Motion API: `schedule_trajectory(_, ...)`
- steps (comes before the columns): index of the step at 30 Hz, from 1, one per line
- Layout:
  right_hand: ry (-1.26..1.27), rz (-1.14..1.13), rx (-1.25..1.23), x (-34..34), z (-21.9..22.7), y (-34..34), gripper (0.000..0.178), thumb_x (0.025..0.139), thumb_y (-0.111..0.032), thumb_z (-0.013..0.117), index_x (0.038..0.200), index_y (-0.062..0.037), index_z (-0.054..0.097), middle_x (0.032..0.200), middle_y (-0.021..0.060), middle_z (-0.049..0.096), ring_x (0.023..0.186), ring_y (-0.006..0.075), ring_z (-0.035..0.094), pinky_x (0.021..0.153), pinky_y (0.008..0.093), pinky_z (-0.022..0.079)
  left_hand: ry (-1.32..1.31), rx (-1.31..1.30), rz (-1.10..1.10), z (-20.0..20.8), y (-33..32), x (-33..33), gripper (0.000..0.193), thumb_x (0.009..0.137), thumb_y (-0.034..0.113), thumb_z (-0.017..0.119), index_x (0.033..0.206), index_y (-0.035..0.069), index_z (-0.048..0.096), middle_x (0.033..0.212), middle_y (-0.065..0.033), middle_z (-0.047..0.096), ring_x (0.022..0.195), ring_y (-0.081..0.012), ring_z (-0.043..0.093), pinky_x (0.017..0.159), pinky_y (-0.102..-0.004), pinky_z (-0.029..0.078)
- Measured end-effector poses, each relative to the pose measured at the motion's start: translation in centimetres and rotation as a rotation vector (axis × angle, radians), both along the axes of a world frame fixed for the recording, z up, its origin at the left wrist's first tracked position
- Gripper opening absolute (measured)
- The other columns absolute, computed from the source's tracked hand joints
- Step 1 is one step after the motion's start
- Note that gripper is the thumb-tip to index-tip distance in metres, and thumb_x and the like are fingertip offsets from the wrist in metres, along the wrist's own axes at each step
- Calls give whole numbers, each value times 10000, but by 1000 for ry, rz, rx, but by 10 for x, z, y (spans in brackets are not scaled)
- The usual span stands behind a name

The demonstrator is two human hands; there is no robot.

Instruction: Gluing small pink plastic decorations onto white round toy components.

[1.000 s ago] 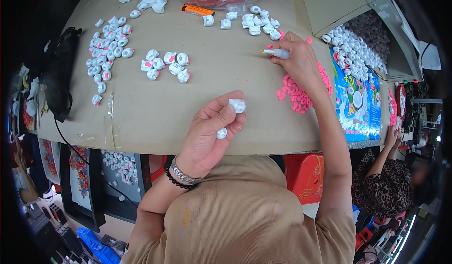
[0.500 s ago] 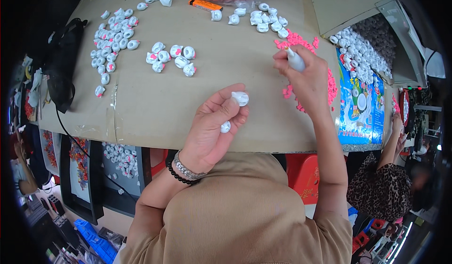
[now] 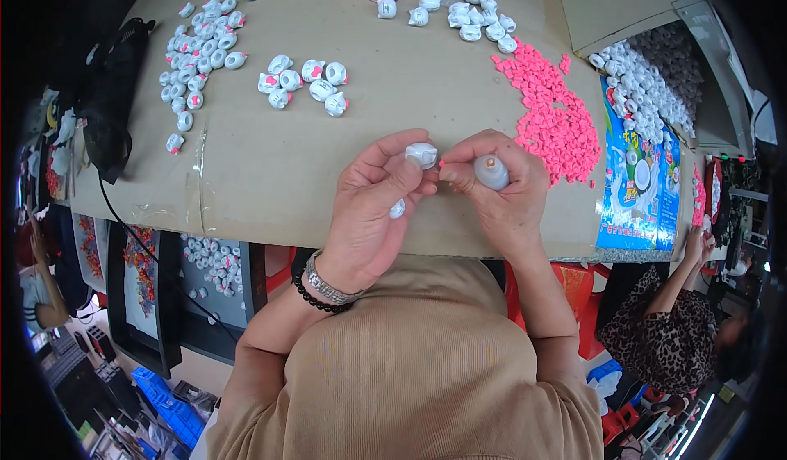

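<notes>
Now hands (image 3: 510, 202) closer, right pinching pink piece (image 3: 442, 164)

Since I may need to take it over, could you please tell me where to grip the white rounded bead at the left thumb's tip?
Probably pinch the white rounded bead by its exposed right end, coming from the right: the left hand has its thumb on the lower left and a finger along the far side. Mind the right hand, close by there.
</notes>
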State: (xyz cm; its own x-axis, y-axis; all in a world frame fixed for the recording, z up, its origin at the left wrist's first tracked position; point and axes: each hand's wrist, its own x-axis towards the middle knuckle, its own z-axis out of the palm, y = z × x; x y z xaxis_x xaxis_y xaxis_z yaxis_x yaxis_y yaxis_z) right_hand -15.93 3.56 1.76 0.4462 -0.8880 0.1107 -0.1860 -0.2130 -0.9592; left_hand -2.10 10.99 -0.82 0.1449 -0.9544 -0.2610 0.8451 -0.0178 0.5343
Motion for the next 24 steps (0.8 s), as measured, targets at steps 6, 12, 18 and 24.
schedule_trajectory(6,34,49,-140,-1,-4,-1,151,701,-5,756,834,-36,690,786,82,663,690,172,629,615,287,487,18,4,20,-2,0,0,312,912,90,609,1202,-10,554,1019,-68,650,897,-133,624,797,-265,507)
schedule_trajectory(12,-38,-32,51,-4,-2,7,142,729,-3,751,839,-27,664,780,64,669,721,135,646,657,263,501,-66,-20,18,-4,0,-2,295,908,55,596,1194,-10,558,1031,-71,650,892,-130,617,802,-266,502)
schedule_trajectory(18,-9,-7,-21,-7,1,8,184,727,-21,761,806,-37,596,741,54,664,684,127,646,631,264,499,-421,-68,32,-1,3,-4,272,894,1,584,1163,-32,573,1024,-89,651,884,-106,604,787,-246,494)
schedule_trajectory(24,25,-22,-66,-9,3,9,200,718,-20,767,804,-40,588,716,52,653,653,118,630,604,268,492,-501,-123,24,-2,5,-5,264,878,-32,590,1141,-56,573,1038,-102,650,912,-117,619,794,-244,506)
